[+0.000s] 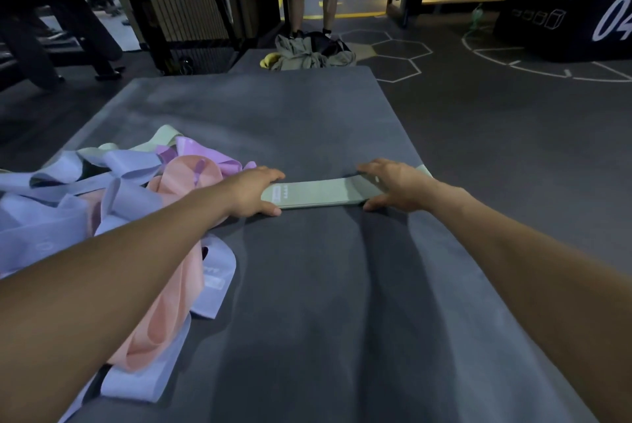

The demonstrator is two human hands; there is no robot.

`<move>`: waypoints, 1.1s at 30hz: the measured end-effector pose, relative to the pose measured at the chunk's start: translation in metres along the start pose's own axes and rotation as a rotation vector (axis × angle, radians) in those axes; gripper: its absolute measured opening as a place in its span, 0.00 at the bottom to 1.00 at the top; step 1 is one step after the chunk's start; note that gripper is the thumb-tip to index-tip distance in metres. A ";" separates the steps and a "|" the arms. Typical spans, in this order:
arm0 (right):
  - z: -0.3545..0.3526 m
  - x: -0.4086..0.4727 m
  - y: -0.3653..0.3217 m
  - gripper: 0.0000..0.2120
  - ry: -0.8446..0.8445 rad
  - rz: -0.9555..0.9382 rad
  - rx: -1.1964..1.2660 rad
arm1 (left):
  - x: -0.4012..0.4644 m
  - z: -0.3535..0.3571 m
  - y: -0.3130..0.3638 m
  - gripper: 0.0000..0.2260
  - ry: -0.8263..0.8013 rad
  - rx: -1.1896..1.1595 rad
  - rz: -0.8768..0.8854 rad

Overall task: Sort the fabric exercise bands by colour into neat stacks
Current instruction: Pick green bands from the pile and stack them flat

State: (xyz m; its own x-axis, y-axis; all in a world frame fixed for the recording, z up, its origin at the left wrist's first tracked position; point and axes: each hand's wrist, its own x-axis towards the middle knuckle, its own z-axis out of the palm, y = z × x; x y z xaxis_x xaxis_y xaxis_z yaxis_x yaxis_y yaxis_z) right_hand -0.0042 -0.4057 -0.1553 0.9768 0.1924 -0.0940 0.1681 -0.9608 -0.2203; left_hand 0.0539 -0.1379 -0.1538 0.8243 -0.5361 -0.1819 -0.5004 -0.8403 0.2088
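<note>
The green stack point(321, 195) lies flat near the mat's point(307, 108) right edge, with the left hand point(254, 192) and right hand point(393, 186) cupping its two ends, fingers and thumbs loosely pinching the layers. To square it well, I would press both ends inward evenly and line up the long edges before letting go. The stack's far right end is hidden under the right hand. The unsorted heap point(136, 190) at the left edge runs out of view, so its count is unclear.
</note>
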 end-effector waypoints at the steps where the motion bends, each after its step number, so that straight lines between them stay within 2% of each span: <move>1: -0.001 0.000 0.001 0.35 0.004 -0.005 0.001 | 0.001 0.001 -0.002 0.30 -0.008 0.008 0.013; 8: 0.001 -0.004 0.001 0.30 0.029 -0.021 0.054 | 0.004 0.008 -0.008 0.22 0.025 0.000 0.033; 13: -0.002 -0.005 -0.010 0.31 -0.014 0.017 0.000 | 0.000 0.011 -0.006 0.28 0.033 0.018 0.016; 16: -0.006 -0.004 -0.030 0.32 0.010 0.027 0.003 | -0.010 0.007 -0.006 0.30 0.092 -0.002 0.042; 22: -0.018 0.007 -0.109 0.27 0.109 -0.087 0.060 | -0.062 -0.026 -0.018 0.18 0.384 -0.030 0.022; 27: -0.026 0.024 -0.191 0.21 0.151 -0.206 0.140 | -0.123 -0.057 -0.060 0.17 0.508 -0.054 -0.005; 29: -0.027 0.031 -0.221 0.21 0.153 -0.261 0.159 | -0.147 -0.068 -0.083 0.18 0.554 -0.097 -0.067; 33: -0.027 0.051 -0.275 0.20 0.163 -0.329 0.186 | -0.179 -0.088 -0.136 0.12 0.621 -0.105 -0.258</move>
State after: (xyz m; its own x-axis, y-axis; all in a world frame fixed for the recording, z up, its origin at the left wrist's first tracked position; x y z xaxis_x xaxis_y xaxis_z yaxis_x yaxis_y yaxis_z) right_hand 0.0026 -0.1374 -0.0732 0.8857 0.4349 0.1623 0.4626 -0.7982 -0.3858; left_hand -0.0024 0.0795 -0.0652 0.9287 -0.1468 0.3406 -0.2644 -0.9060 0.3305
